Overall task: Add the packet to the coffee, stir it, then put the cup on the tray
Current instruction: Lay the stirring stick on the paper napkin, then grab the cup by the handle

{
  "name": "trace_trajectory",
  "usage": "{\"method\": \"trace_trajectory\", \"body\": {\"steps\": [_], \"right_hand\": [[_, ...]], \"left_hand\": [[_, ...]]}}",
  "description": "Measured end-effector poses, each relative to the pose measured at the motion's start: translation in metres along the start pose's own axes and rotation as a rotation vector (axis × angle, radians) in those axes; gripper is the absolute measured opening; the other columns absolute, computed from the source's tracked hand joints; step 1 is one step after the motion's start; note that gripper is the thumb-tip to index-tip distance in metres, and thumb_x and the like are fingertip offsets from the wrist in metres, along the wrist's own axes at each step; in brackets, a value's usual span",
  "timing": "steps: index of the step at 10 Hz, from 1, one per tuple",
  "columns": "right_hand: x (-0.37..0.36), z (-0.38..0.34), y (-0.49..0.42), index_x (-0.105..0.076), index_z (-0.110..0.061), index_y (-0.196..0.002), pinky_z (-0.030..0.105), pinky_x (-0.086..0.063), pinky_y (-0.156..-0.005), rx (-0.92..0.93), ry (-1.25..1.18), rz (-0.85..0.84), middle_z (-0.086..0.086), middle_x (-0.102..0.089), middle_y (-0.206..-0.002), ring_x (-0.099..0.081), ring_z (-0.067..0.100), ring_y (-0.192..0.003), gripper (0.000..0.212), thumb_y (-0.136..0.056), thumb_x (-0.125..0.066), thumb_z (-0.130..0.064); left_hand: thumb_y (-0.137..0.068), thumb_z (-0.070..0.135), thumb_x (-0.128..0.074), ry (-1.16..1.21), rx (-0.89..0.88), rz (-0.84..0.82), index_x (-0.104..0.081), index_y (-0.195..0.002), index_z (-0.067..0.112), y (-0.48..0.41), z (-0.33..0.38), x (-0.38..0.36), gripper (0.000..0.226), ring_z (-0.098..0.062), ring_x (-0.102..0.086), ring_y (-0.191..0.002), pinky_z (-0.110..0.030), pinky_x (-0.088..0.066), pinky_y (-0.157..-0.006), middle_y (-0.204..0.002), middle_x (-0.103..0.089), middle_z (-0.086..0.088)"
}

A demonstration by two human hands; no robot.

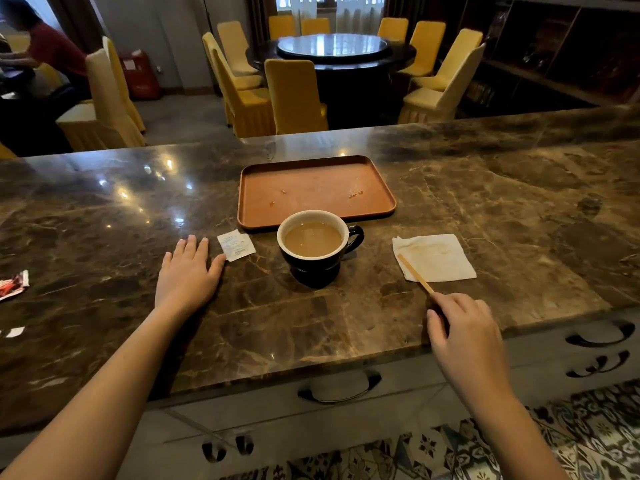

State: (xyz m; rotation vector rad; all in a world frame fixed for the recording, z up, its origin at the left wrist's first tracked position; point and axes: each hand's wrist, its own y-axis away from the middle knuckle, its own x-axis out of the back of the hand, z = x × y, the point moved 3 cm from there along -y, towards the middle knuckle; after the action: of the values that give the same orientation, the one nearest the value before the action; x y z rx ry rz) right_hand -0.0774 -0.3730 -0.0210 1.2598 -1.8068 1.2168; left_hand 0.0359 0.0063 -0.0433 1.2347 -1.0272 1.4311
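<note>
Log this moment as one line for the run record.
left hand flat on counter, beside packet | right hand holding stir stick over napkin | cup on counter, before tray

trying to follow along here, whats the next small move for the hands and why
Probably let go of the stir stick and take the cup by its handle. The white packet looks torn open beside the flat left hand, the coffee is pale, and the right hand holds the stick over the napkin. The tray waits just behind the cup.
</note>
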Motion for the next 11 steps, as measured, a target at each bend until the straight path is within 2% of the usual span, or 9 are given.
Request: {"method": "trace_trajectory", "body": {"steps": [1, 4, 6, 8, 9, 11], "right_hand": [[-0.003, 0.000, 0.002, -0.064, -0.008, -0.107, 0.043, -0.043, -0.076, -0.002, 0.038, 0.015, 0.009, -0.066, -0.097, -0.054, 0.027, -0.089, 0.025, -0.083, -0.059, -0.012], [-0.008, 0.001, 0.005, -0.063, -0.007, -0.104, 0.045, -0.040, -0.075, 0.017, 0.075, 0.033, 0.009, -0.062, -0.102, -0.050, 0.028, -0.094, 0.022, -0.083, -0.059, -0.010], [-0.005, 0.001, -0.002, -0.065, -0.005, -0.092, 0.040, -0.039, -0.072, 0.052, 0.086, 0.030, 0.011, -0.062, -0.092, -0.052, 0.028, -0.087, 0.014, -0.085, -0.053, -0.007], [-0.007, 0.000, -0.011, -0.064, -0.003, -0.080, 0.038, -0.038, -0.067, 0.035, 0.131, 0.032, 0.012, -0.058, -0.081, -0.047, 0.027, -0.080, 0.013, -0.085, -0.052, -0.008], [-0.004, -0.001, -0.021, -0.066, -0.001, -0.080, 0.035, -0.036, -0.067, -0.013, 0.099, 0.024, 0.014, -0.058, -0.080, -0.039, 0.021, -0.079, 0.017, -0.086, -0.052, -0.009], [0.002, -0.026, -0.054, -0.061, -0.004, -0.105, 0.030, -0.038, -0.077, 0.066, -0.089, -0.013, 0.013, -0.060, -0.104, -0.052, 0.026, -0.097, 0.023, -0.089, -0.051, -0.017]], "left_hand": [[-0.094, 0.048, -0.025, -0.002, 0.003, 0.021, -0.021, -0.145, 0.011, 0.001, 0.001, 0.000, 0.063, -0.027, -0.014, -0.145, -0.046, -0.013, -0.117, -0.156, -0.018, -0.012], [-0.094, 0.048, -0.025, 0.002, -0.005, 0.016, -0.021, -0.145, 0.012, 0.002, 0.001, 0.001, 0.063, -0.027, -0.014, -0.145, -0.046, -0.012, -0.117, -0.156, -0.018, -0.012], [-0.094, 0.048, -0.025, 0.009, -0.005, 0.012, -0.021, -0.145, 0.012, 0.002, 0.001, 0.001, 0.063, -0.027, -0.013, -0.145, -0.046, -0.012, -0.118, -0.156, -0.017, -0.012], [-0.094, 0.049, -0.025, 0.007, -0.005, 0.007, -0.020, -0.145, 0.012, 0.002, 0.001, 0.001, 0.063, -0.027, -0.013, -0.145, -0.046, -0.012, -0.118, -0.156, -0.017, -0.012], [-0.094, 0.049, -0.025, 0.003, -0.001, 0.005, -0.020, -0.146, 0.013, 0.002, 0.001, 0.001, 0.064, -0.026, -0.013, -0.145, -0.046, -0.012, -0.117, -0.157, -0.017, -0.011], [-0.094, 0.049, -0.023, 0.005, 0.010, 0.015, -0.019, -0.146, 0.013, 0.003, 0.002, 0.000, 0.063, -0.026, -0.012, -0.145, -0.045, -0.011, -0.118, -0.157, -0.016, -0.011]]}}
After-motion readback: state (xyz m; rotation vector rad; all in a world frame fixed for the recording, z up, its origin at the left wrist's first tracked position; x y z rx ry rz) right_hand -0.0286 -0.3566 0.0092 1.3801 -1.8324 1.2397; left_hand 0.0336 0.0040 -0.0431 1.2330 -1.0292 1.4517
